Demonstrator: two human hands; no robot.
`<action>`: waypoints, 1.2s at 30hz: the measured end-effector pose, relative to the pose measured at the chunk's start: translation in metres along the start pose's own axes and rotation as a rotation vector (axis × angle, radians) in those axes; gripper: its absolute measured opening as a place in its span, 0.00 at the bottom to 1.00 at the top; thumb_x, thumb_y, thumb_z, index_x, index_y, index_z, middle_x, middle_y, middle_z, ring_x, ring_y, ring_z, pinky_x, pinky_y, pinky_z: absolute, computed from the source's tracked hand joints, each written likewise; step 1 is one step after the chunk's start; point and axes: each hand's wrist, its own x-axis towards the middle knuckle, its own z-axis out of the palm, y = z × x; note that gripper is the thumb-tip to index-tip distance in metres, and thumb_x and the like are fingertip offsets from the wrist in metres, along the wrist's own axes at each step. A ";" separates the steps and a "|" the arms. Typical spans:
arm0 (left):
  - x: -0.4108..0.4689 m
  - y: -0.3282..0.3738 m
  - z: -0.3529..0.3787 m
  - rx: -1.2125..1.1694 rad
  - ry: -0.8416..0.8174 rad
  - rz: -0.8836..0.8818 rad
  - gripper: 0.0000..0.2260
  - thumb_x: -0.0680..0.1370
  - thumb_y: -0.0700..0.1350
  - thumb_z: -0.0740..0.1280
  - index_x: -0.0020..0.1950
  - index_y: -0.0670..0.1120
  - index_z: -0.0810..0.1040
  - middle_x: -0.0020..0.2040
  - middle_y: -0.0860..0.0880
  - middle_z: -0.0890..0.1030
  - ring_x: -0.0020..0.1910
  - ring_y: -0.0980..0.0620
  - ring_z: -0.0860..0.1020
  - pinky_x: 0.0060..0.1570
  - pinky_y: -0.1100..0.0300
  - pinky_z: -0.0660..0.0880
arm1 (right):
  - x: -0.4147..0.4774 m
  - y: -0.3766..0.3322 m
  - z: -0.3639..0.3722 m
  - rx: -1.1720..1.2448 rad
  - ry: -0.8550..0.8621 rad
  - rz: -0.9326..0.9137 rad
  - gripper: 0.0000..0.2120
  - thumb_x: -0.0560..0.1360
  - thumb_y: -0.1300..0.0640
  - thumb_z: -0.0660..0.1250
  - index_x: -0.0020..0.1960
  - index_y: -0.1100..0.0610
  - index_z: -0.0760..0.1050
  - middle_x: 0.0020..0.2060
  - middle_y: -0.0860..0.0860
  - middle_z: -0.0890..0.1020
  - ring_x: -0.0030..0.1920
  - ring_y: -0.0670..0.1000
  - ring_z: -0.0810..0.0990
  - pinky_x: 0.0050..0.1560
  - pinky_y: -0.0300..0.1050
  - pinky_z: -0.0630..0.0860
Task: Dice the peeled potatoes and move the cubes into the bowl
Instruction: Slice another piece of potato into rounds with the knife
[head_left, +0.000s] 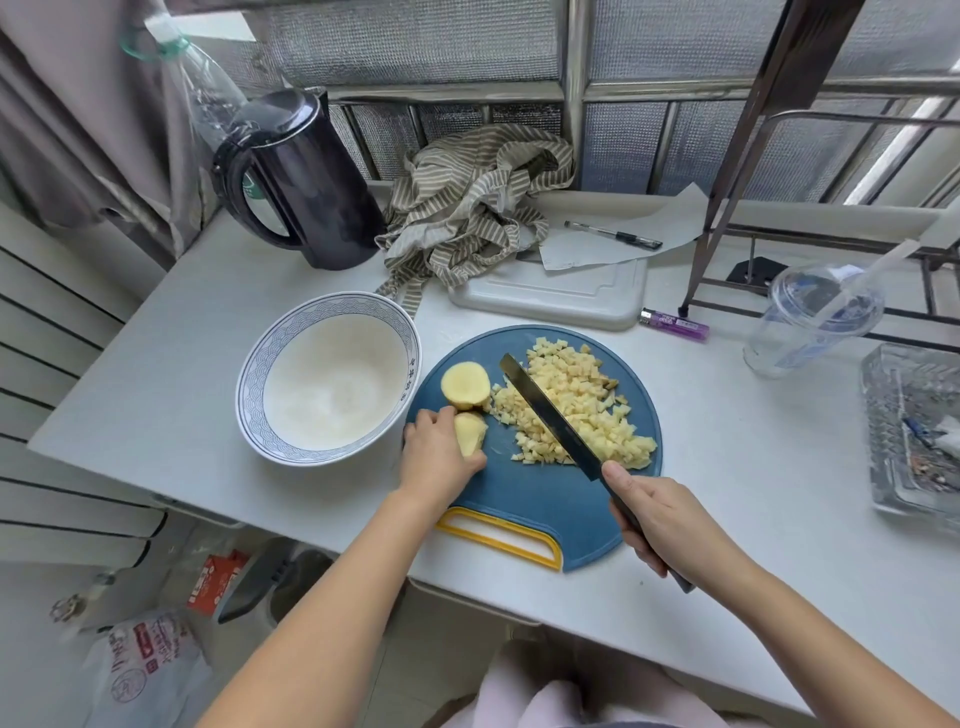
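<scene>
Peeled potato half (466, 385) sat cut face up at the far-left edge of the blue cutting board (519, 504), w/ a smaller potato piece (470, 434) just in front of it, touching or nearly so. Diced cubes (587, 395) lay heaped over the far-right part of the same board, none in the bowl (332, 384), which stood on the worktop (182, 364) just left of the board, rim right beside the potato half. Knife (545, 410) ran diagonally across the cube pile, tip pointing far-left twd the potato half, blade over the cubes; couldn't tell if the edge touched the board. Left hand (436, 457) was at the board's left edge, fingers curled round the smaller piece, gripping it. Right hand (660, 514) was closed round the knife handle over the board's near-right edge, thumb up by the base of the blade. Behind the board: a white tray (556, 296), w/ a striped cloth (467, 208) bunched partly over its far-left corner & a sheet of paper (623, 244) w/ a pen (613, 235) on top. Dark kettle (306, 182) stood at the far-left corner, behind the bowl. Purple lighter (674, 324) lay just right of the tray; a clear plastic cup (810, 322) w/ lid & straw stood further right, & a glass dish (914, 431) sat at the right edge, well apart from the board.
</scene>
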 end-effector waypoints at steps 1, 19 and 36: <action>-0.002 0.001 0.001 0.016 0.008 0.002 0.28 0.72 0.54 0.70 0.69 0.47 0.68 0.62 0.43 0.70 0.60 0.42 0.69 0.60 0.54 0.66 | 0.000 0.000 0.001 -0.009 -0.007 0.003 0.29 0.78 0.35 0.53 0.32 0.57 0.68 0.22 0.51 0.72 0.21 0.49 0.68 0.25 0.40 0.68; -0.043 -0.006 0.002 -0.257 -0.277 -0.152 0.47 0.66 0.45 0.80 0.77 0.41 0.55 0.70 0.41 0.59 0.67 0.45 0.69 0.63 0.63 0.66 | -0.008 0.019 0.026 -0.292 -0.085 0.081 0.27 0.80 0.36 0.53 0.33 0.57 0.65 0.27 0.52 0.71 0.20 0.46 0.65 0.27 0.40 0.66; -0.055 0.000 0.031 -0.443 0.017 -0.045 0.41 0.71 0.51 0.75 0.78 0.50 0.56 0.58 0.49 0.65 0.55 0.53 0.72 0.55 0.69 0.64 | 0.014 0.007 0.027 -0.479 -0.079 -0.043 0.27 0.81 0.38 0.51 0.33 0.56 0.61 0.28 0.49 0.67 0.29 0.48 0.64 0.33 0.43 0.61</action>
